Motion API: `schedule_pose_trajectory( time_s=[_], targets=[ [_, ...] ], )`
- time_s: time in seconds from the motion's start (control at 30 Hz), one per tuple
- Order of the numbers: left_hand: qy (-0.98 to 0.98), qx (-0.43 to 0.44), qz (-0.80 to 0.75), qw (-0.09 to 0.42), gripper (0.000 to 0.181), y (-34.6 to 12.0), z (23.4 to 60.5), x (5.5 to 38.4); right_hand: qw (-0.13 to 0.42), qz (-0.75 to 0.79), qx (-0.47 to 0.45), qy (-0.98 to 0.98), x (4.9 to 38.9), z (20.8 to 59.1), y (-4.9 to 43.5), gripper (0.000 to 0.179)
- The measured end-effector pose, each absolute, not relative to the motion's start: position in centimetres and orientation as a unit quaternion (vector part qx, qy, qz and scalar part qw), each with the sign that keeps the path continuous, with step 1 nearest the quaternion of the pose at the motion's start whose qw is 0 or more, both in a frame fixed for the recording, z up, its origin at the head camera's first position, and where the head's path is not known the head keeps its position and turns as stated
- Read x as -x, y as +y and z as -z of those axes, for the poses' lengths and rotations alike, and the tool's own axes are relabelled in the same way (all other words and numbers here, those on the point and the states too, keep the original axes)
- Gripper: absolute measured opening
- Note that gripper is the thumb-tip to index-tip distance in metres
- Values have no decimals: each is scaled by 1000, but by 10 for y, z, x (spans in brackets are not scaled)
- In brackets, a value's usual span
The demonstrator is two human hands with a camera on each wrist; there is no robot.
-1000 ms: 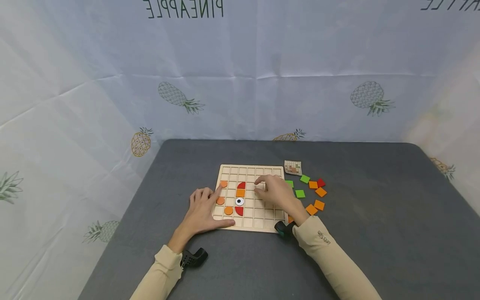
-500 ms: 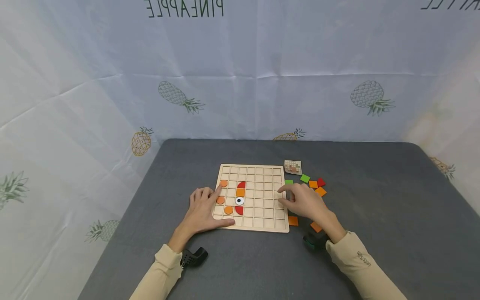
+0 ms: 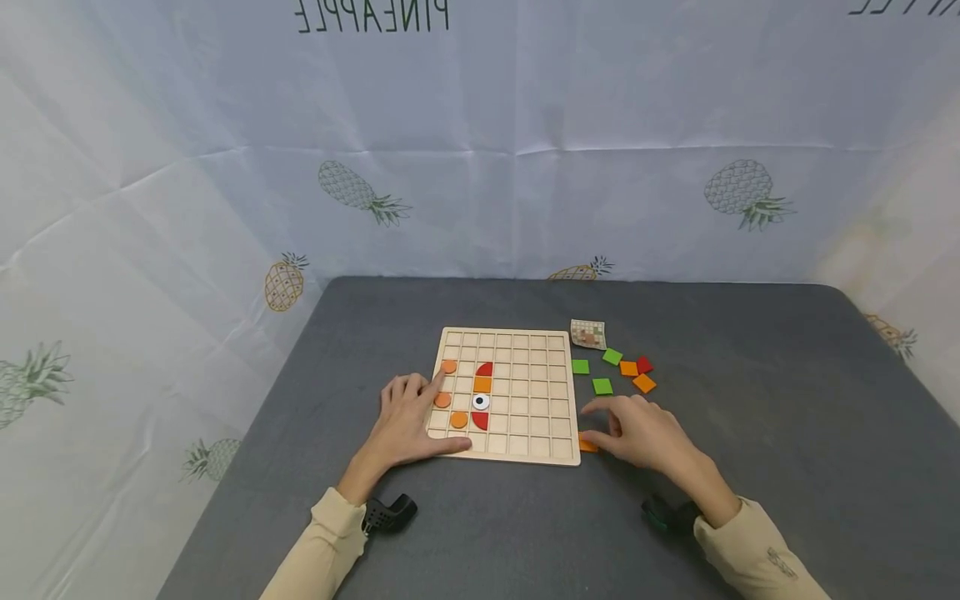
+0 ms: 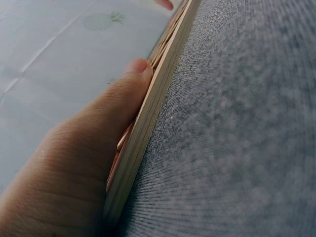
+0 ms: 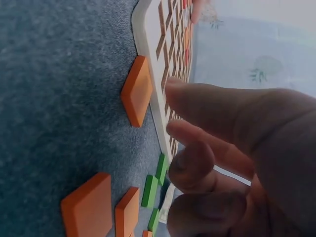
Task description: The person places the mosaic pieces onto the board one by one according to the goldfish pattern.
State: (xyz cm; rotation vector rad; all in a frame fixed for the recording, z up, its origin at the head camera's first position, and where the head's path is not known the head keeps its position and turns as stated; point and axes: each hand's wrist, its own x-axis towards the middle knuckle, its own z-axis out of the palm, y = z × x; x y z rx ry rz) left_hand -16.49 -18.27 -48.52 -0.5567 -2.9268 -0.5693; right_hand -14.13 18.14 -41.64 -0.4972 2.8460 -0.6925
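The left hand (image 3: 405, 421) has not shifted: it spreads over the left side of the wooden grid board (image 3: 540, 400), fingers wide and pinching nothing, its thumb resting on the near edge. Beside and right of that hand, the orange discs (image 3: 458, 420), red quarter-circles (image 3: 480, 422), inset orange square (image 3: 482, 384) and eye piece (image 3: 481, 402) sit in their cells as they did a second ago, so the layout gains nothing here. The right hand (image 3: 647, 433) has left its place above the board and come past the right edge, which puts it at the loose pieces. It reaches in from the near right, back upward, thumb and index finger bent with a narrow gap, nothing visible between them. The loose orange tile (image 5: 138, 91) lies near its thumb tip, alongside the board; contact cannot be told. Beyond these fingers lie the picture card (image 3: 588, 334), green tiles (image 3: 602, 387) and a red tile (image 3: 644, 364).
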Motion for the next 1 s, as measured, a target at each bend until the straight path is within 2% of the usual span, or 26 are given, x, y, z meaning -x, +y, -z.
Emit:
schedule_pose_trajectory(
  time_s=[0.37, 1.0],
  targets=[
    [-960, 189, 197, 57, 125, -183, 481, 164, 114, 222, 164, 954, 136, 420, 185, 30],
    [-963, 185, 191, 50, 121, -182, 481, 163, 27, 149, 175, 973, 132, 424, 181, 25]
  ],
)
